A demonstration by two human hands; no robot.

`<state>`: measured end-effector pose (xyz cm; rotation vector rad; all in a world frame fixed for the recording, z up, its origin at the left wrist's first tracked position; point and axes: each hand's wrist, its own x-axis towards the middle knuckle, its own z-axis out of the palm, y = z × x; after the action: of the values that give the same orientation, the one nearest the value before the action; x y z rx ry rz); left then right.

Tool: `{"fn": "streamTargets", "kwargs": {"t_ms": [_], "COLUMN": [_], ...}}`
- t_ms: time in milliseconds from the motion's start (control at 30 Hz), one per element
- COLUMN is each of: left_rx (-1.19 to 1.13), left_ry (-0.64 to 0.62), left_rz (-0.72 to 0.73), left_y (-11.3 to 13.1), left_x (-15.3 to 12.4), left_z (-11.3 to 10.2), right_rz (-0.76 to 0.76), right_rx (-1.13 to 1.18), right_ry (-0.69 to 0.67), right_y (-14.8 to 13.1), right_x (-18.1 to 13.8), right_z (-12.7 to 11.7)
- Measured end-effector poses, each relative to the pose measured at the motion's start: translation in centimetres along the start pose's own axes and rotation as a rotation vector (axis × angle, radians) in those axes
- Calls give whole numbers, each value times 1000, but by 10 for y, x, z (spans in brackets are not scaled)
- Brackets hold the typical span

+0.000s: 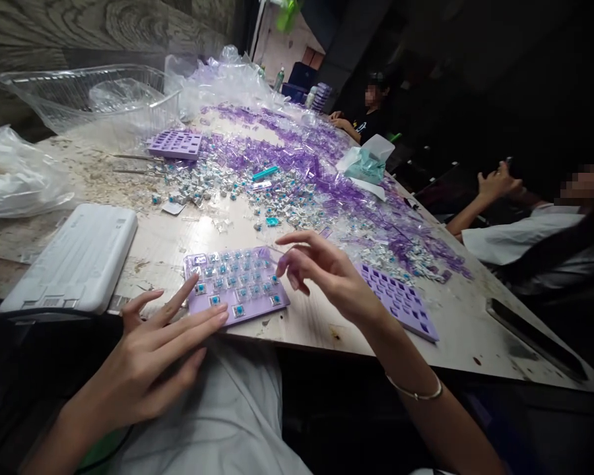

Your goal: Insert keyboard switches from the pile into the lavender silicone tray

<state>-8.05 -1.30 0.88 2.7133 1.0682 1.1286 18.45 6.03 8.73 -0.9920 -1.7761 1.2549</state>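
A light purple keypad plate (250, 315) lies at the table's near edge, with rows of clear-housed switches with blue stems set in it. Clear keycaps cover many of them, while several blue stems along the near and side edges show bare. My left hand (153, 359) rests with spread fingers on the plate's left and near edge, holding nothing. Above the plate's right far corner, my right hand (321, 270) has its fingers curled around a small translucent purple piece (272, 254), probably a keycap; its exact shape is blurred.
Loose switches (297, 198) and purple translucent keycaps (287, 155) are heaped beyond the plate. Another purple plate (400, 300) lies right, one (175, 143) farther left, near tweezers (138, 171). Around are a white case (74, 260), clear tray (103, 119), phone (534, 340) and two people.
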Motion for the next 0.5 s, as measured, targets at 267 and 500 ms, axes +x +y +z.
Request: {"fn": "streamTargets", "kwargs": {"t_ms": [267, 500], "left_rx": [62, -19], "left_ry": [73, 277], "left_rz": [-52, -168], "left_y": [3, 1], "left_x": [-1, 13], "left_z": [-1, -10], "right_rz": [182, 61], "right_rx": [241, -64], "right_ry": [-318, -261], "right_y": [-6, -15], "right_x": [-16, 9], "right_z": [19, 43]}}
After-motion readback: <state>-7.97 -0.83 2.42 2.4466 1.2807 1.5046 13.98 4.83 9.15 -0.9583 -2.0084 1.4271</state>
